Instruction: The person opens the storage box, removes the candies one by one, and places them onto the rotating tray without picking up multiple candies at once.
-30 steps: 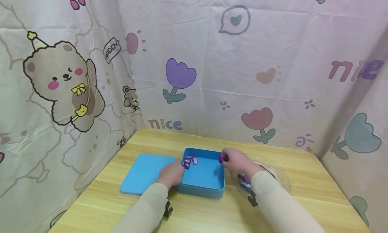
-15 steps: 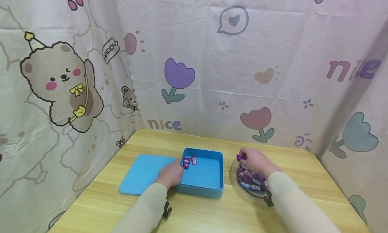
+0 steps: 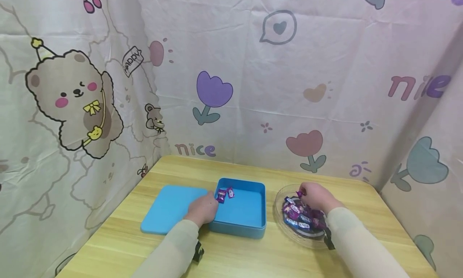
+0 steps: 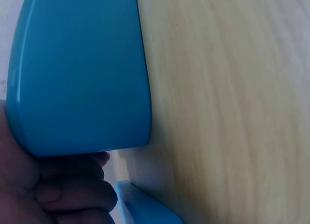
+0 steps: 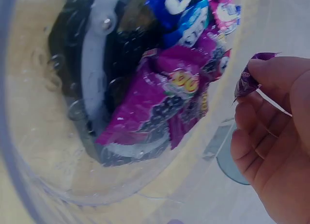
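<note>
My left hand [image 3: 203, 209] holds the left wall of a blue rectangular box [image 3: 238, 229], its fingers curled by the box's side in the left wrist view. Two purple wrapped candies, a larger one [image 3: 221, 196] and a smaller one [image 3: 230, 192], lie inside near the box's back left corner. My right hand [image 3: 318, 196] pinches another purple-wrapped candy [image 5: 247, 82] between thumb and fingers, over the far rim of a clear round bowl [image 3: 287, 232]. Several wrapped candies [image 5: 155, 98], purple, blue and pink, are piled in that bowl.
A flat light-blue lid [image 3: 168, 209] lies on the wooden table [image 3: 253, 258] to the left of the box, partly behind my left hand. Printed cloth [image 3: 253, 68] hangs behind the table and along both sides.
My right hand has moved right, from the box's right rim to over the bowl, with the purple candy still pinched. My left hand has stayed at the box.
</note>
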The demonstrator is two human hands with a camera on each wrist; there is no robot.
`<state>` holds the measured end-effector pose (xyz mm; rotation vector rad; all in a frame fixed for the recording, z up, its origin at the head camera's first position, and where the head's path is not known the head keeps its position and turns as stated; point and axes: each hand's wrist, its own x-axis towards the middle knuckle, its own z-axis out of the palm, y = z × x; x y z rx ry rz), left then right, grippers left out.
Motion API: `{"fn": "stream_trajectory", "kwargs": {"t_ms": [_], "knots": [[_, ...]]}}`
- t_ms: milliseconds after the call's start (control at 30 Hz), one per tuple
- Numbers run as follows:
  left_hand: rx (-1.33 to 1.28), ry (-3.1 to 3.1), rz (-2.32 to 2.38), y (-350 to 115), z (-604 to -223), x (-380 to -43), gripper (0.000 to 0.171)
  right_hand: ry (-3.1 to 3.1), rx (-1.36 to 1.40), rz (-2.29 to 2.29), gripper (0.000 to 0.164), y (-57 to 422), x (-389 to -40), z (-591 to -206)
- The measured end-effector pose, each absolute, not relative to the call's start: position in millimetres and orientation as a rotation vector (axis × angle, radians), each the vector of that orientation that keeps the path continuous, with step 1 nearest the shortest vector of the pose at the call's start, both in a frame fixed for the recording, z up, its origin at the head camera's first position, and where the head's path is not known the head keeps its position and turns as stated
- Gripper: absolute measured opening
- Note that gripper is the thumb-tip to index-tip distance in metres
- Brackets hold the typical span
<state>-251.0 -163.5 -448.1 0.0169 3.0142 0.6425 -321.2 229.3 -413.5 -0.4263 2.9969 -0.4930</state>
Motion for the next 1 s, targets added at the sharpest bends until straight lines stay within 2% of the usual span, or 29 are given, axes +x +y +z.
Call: {"fn": "stream_trajectory", "kwargs": {"t_ms": [433, 733, 1000], "knots": [[0.015, 3.010, 0.673, -162, -449, -253, 0.053, 2.993, -0.483, -0.396, 0.029, 232, -320, -418], [0.021, 3.004, 0.682, -164, -449, -253, 0.054, 3.021, -0.483, -0.455, 0.030, 229, -316, -416], [0.011, 2.998, 0.692, -166, -448, -252, 0.054, 3.057, -0.561, -0.508, 0.025, 208, -315, -409]]}}
